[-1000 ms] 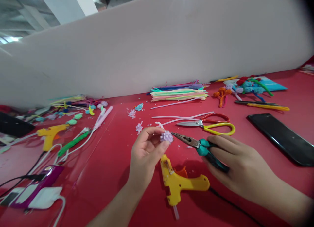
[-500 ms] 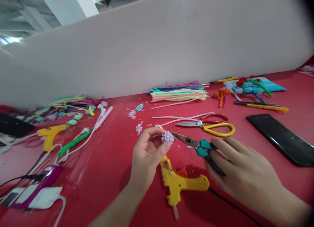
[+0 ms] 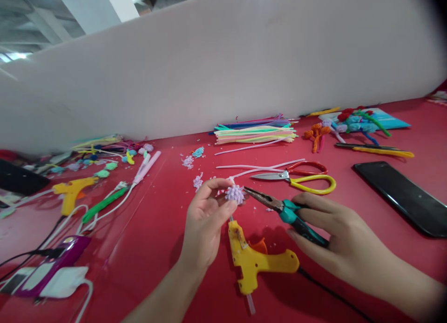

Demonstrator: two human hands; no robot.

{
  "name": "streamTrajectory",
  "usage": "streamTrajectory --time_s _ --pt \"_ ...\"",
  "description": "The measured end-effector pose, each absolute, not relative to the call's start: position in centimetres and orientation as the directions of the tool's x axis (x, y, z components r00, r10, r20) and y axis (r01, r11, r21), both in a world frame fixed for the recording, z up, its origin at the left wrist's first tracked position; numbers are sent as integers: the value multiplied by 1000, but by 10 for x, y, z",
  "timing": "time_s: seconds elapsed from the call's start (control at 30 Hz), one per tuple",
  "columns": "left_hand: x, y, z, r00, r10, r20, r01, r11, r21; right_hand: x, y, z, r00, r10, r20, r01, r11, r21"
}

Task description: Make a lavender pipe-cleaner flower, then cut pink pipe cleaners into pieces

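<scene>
Between thumb and fingertips, my left hand [image 3: 207, 220] pinches a small lilac pompom-like flower [image 3: 235, 194] made of fuzzy loops. My right hand [image 3: 335, 234] is wrapped round the teal and black handles of needle-nose pliers [image 3: 279, 206]. Their rusty jaws look closed, with the tip right beside the flower's right edge; whether it touches, I cannot tell. Below the flower lies a yellow glue gun [image 3: 260, 262] with a clear glue stick poking out of its end. Beyond my hands rest scissors [image 3: 296, 176] with one red and one yellow handle, next to lilac pipe cleaners [image 3: 251, 167].
A bundle of coloured pipe cleaners [image 3: 254, 133] lies against the white partition [image 3: 223, 67]. To the right are a black phone [image 3: 401, 197] and pipe-cleaner figures [image 3: 356, 123]. A second glue gun [image 3: 71, 192], cables and a purple power strip [image 3: 52, 267] occupy the left.
The flower has shifted slightly left and turned in my left hand. The pliers' handles have come together, and my right hand's grip has shifted along them.
</scene>
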State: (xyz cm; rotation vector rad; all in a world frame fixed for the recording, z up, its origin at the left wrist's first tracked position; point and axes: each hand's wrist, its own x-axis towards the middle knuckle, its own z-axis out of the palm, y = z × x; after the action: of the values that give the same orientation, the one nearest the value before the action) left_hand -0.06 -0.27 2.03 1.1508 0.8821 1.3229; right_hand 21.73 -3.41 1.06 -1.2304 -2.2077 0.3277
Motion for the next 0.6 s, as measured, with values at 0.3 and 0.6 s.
streamTrajectory --time_s 0.3,0.6 --pt "0 -4 21 103 983 154 -260 -123 958 216 -36 14 -407 841 356 676 539 -502" --pt "1 -5 22 84 987 139 -252 -114 961 215 -38 10 -406 826 390 731 550 -405"
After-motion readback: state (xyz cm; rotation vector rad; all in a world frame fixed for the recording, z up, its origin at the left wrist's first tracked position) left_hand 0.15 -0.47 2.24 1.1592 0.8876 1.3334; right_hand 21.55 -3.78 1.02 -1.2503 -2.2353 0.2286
